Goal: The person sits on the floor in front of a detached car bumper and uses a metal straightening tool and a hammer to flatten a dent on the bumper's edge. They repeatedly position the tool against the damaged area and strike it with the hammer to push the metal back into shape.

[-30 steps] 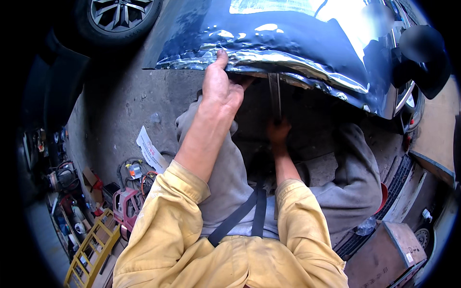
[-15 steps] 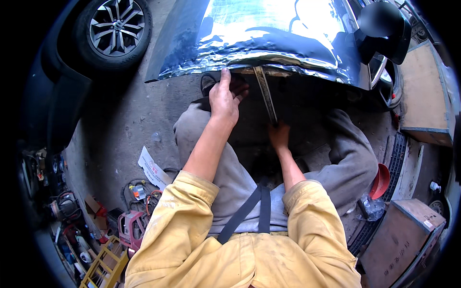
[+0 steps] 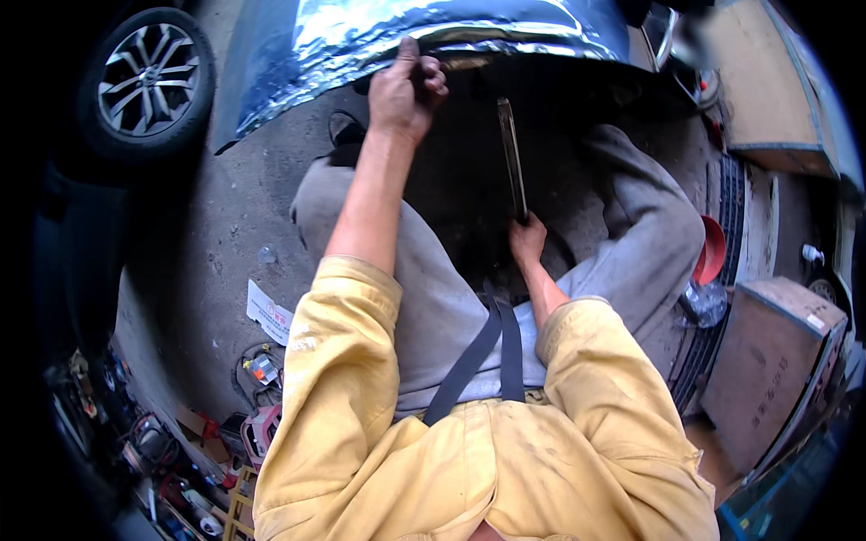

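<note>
Blue panel (image 3: pixel 424 32) has swung closer, my left hand (image 3: pixel 403 90) still clenched on its silvery edge, right hand (image 3: pixel 528 242) grasping the flat metal bar (image 3: pixel 512 158) upright beneath it.

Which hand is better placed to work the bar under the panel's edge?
Probably the right hand: it already grips the lower end of the flat metal bar. The left hand is busy holding the blue panel's edge.

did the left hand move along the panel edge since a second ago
Cannot tell for sure: the camera itself shifted. The left hand grips the edge of the shiny dark panel as before, fingers now curled instead of flat, while the right hand holds the flat bar.
</note>
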`<state>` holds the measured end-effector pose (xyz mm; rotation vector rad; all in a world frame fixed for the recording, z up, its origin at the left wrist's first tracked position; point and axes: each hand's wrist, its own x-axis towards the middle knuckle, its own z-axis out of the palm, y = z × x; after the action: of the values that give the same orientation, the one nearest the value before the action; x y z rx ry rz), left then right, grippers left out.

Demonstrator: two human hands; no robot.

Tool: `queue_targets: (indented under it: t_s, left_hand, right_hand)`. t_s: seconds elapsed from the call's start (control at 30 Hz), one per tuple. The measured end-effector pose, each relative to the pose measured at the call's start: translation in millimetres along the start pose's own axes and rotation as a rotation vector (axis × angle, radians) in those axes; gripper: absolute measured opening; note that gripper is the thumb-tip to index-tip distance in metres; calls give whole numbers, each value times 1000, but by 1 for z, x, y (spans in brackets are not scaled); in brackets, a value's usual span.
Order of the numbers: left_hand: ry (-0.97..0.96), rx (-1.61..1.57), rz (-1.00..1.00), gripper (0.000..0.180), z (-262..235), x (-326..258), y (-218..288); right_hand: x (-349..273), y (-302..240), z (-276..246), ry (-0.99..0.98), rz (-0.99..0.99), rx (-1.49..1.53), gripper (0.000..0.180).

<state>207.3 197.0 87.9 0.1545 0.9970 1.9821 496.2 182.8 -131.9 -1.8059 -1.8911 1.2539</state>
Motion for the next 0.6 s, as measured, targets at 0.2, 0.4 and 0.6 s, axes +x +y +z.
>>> queue_targets:
  t_s: [0.2,0.4,0.6]
  left_hand:
    - [-198,-9,-59,20,-26,10,5]
    - [49,122,-60,26,1,1,3]
    - [152,125,104,28,7,-10,-2]
  right_hand:
    - [31,70,-1,62,200,-160,33]
    - [88,155,-15,-159,350,-519,38]
    - [55,127,8,-93,488,-717,30]
